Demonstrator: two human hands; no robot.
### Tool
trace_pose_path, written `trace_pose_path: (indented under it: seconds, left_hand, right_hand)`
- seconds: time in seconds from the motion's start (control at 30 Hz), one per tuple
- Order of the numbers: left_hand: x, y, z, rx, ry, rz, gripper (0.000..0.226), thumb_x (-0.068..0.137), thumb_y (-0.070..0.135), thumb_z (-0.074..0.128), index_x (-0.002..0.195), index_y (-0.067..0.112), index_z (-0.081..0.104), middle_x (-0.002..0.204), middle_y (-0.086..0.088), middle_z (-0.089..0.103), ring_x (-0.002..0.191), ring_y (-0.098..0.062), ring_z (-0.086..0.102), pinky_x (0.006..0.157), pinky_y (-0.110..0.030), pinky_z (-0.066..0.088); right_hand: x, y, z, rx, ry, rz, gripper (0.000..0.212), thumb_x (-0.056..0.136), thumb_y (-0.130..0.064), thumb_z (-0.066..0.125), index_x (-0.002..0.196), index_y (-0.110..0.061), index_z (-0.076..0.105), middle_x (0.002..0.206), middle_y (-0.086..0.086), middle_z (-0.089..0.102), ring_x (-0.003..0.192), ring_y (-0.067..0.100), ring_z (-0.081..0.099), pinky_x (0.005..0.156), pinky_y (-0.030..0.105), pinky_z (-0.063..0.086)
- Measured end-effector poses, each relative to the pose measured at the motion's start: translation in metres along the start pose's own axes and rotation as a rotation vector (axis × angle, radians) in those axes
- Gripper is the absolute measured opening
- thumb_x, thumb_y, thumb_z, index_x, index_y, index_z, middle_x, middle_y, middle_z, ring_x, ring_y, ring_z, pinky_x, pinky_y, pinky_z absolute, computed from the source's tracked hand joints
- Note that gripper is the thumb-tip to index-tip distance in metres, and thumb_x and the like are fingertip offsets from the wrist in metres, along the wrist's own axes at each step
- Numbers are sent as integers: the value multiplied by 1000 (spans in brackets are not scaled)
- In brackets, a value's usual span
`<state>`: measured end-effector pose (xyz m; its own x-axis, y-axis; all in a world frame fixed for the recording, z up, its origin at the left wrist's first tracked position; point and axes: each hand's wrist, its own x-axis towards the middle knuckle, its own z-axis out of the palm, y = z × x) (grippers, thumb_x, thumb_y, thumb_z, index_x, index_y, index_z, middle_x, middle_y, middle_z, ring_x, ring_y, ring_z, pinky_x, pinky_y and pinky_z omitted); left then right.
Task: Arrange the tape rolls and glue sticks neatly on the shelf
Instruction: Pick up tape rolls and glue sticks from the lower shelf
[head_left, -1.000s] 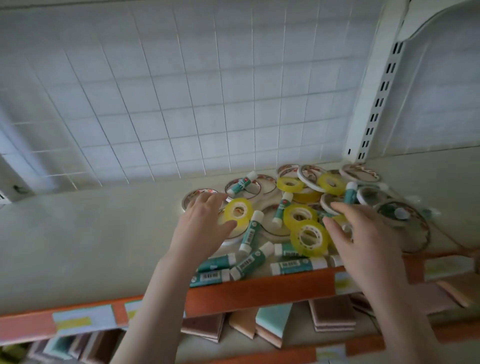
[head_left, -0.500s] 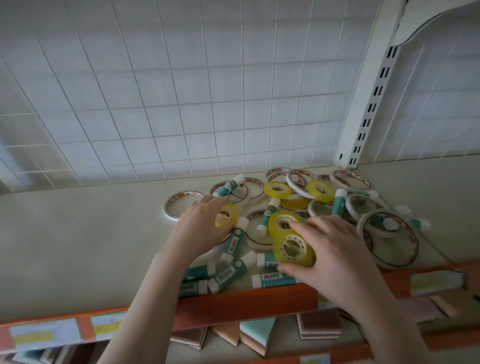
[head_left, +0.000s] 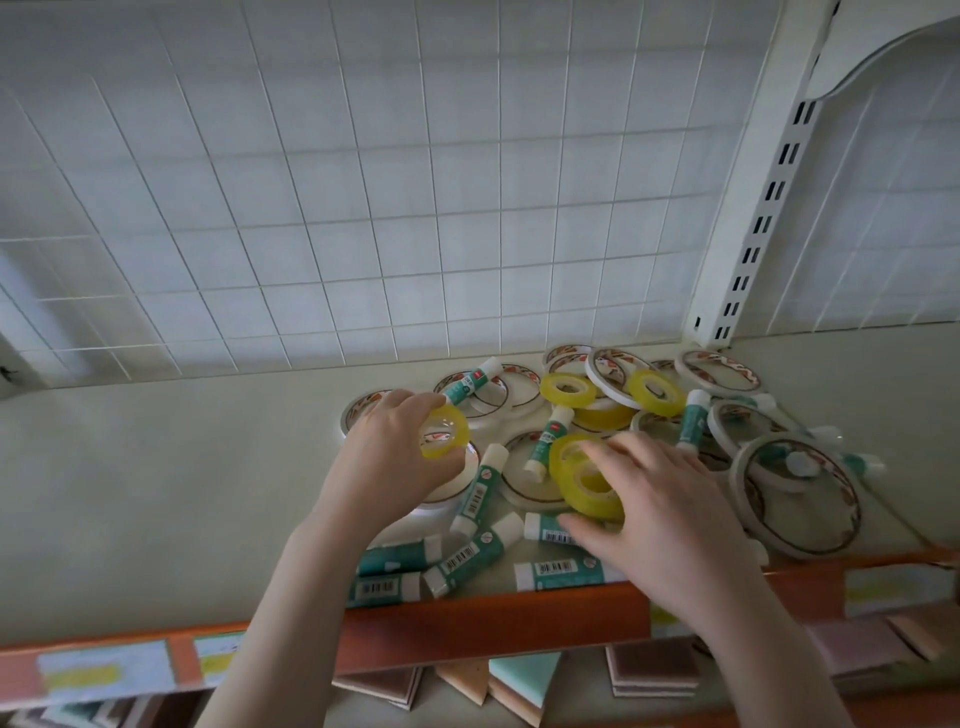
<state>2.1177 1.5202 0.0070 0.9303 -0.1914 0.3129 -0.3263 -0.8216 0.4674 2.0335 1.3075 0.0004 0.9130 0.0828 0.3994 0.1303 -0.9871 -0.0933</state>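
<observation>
Left hand (head_left: 387, 462): fingers curling round a small yellow tape roll (head_left: 443, 431), holding it tilted above a white tape roll (head_left: 451, 480) lying flat on the shelf (head_left: 156, 493).

Right hand (head_left: 660, 514): fingers and thumb closing round two yellow tape rolls (head_left: 584, 478), which are sitting stacked and leaning just above the glue sticks.

Glue sticks (head_left: 462, 558): teal bodies with white caps and barcode labels, lying loose at mixed angles along the front of the shelf between the two hands; one is resting against the orange front rail (head_left: 493, 623). Others are lying scattered among the tape behind, one glue stick (head_left: 545, 441) crossing a white ring.

Large white tape rolls (head_left: 795, 499): thin rings with red-patterned cores, overlapping in a heap toward the right and rear of the shelf.

Further yellow tape rolls (head_left: 569, 389): lying on top of the heap near the back.

White wire grid panel (head_left: 363, 182): standing behind the shelf, with a slotted white upright (head_left: 769, 208) at its right.

Coloured pads (head_left: 524, 675): sitting on the lower shelf beneath the rail.
</observation>
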Motion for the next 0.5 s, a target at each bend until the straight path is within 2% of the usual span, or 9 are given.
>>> trace_pose_path:
  seconds: [0.1, 0.2, 0.33, 0.4, 0.5]
  left_hand:
    - [-7, -1, -6, -20, 14, 11, 56, 76, 29, 71, 129, 23, 53, 128, 4, 51, 115, -15, 47, 89, -19, 32]
    - [-18, -2, -14, -25, 39, 14, 56, 75, 24, 72, 128, 23, 55, 128, 3, 51, 117, -18, 48, 91, -20, 32]
    - [-34, -2, -28, -47, 93, -35, 54, 75, 24, 73, 126, 25, 56, 120, 6, 51, 101, -15, 52, 84, -20, 35]
    - [-42, -4, -36, -50, 102, -35, 55, 73, 34, 72, 126, 25, 56, 113, 11, 49, 91, -9, 50, 79, -16, 34]
    - [-54, -11, -50, -33, 107, -46, 63, 64, 44, 58, 125, 26, 57, 109, 14, 48, 88, -6, 50, 77, -14, 34]
  right_hand:
    - [1, 1, 1, 29, -16, 22, 66, 61, -57, 68, 114, -18, 65, 98, -5, 63, 84, 14, 62, 71, 29, 52]
    - [5, 2, 1, 135, -10, 24, 72, 65, -48, 72, 128, -19, 55, 116, -3, 56, 102, 16, 57, 83, 27, 46]
    - [17, -2, 2, 250, 20, -45, 71, 73, -30, 74, 137, -20, 45, 133, -3, 46, 122, 17, 45, 94, 23, 33]
    - [24, -8, 2, 319, 19, -68, 70, 74, -24, 75, 137, -19, 45, 134, -1, 44, 124, 17, 43, 98, 23, 30]
    - [33, -25, 3, 412, 11, -81, 71, 69, -32, 79, 132, -21, 49, 128, -3, 48, 118, 14, 45, 93, 21, 30]
